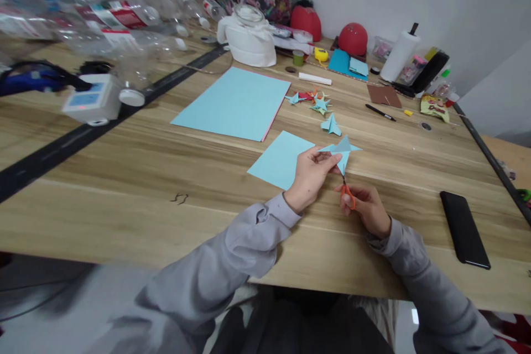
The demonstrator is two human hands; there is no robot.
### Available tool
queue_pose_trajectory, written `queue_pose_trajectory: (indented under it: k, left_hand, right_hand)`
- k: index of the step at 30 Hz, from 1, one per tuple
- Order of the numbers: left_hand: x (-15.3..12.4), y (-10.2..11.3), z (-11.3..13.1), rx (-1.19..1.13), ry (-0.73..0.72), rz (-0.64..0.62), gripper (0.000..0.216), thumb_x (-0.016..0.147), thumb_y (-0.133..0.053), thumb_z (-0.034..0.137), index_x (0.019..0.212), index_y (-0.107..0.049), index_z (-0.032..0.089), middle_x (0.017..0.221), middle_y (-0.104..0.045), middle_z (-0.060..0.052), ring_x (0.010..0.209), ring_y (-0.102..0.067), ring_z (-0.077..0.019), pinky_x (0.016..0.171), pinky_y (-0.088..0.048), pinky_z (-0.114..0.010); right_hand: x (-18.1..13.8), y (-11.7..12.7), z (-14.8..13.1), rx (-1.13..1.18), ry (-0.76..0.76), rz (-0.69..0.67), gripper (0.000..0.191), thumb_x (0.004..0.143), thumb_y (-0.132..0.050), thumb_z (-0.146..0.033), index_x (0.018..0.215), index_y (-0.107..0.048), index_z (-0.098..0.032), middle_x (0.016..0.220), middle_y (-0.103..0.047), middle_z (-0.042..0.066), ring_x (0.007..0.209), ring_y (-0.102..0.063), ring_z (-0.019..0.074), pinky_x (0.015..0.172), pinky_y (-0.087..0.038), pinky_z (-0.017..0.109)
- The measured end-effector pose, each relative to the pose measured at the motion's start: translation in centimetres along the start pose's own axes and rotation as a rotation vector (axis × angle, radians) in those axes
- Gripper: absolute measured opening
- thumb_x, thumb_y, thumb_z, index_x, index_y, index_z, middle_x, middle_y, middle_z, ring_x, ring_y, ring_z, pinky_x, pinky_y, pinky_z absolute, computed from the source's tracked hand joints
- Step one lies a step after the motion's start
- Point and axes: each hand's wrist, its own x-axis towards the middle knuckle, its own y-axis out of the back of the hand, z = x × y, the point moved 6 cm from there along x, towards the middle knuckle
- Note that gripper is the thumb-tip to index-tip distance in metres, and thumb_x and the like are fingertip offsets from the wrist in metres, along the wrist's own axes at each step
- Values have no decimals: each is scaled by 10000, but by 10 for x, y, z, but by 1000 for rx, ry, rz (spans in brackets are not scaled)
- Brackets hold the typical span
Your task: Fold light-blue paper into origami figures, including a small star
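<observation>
My left hand (pixel 309 176) pinches a folded light-blue paper shape (pixel 342 150) with pointed tips, held just above the wooden table (pixel 166 199). My right hand (pixel 365 209) grips small orange-handled scissors (pixel 347 192), whose blades point up into the lower tip of the paper shape. A light-blue square sheet (pixel 277 160) lies under my left hand. Both arms wear grey sleeves.
A large light-blue sheet (pixel 234 102) lies farther back. Several folded paper shapes (pixel 319 104) sit behind my hands. A black phone (pixel 463 228) lies at the right, a black pen (pixel 380 112) beyond. Plastic bottles (pixel 103 16), a white container (pixel 249 38) and red balls (pixel 352 38) crowd the far edge.
</observation>
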Motion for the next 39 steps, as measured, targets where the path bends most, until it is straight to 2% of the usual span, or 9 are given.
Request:
queue_pose_trajectory:
  k: [9, 26, 39]
  left_hand:
    - [1, 2, -1, 1, 0, 9, 367, 509, -900, 327, 686, -634, 147, 645, -651, 19, 548, -605, -118, 553, -521, -263]
    - [2, 1, 2, 2, -19, 12, 371, 507, -899, 329, 660, -613, 149, 606, -630, 29, 525, -588, -112, 540, -511, -259]
    - [2, 2, -1, 12, -2, 15, 386, 506, -901, 342, 672, -608, 154, 611, -630, 29, 518, -596, -115, 542, -512, -262]
  right_hand:
    - [0, 0, -1, -15, -9, 11, 424, 652, -815, -537, 830, -747, -157, 538, -559, -31, 452, -428, 68, 428, -385, 209]
    - [1, 1, -3, -75, 21, -1, 417, 678, -801, -531, 837, -737, -151, 507, -514, -44, 431, -391, 61, 411, -319, 206]
    - [2, 3, -4, -63, -10, 55, 393, 577, -873, -484, 751, -728, -163, 470, -519, -59, 402, -406, 61, 404, -329, 209]
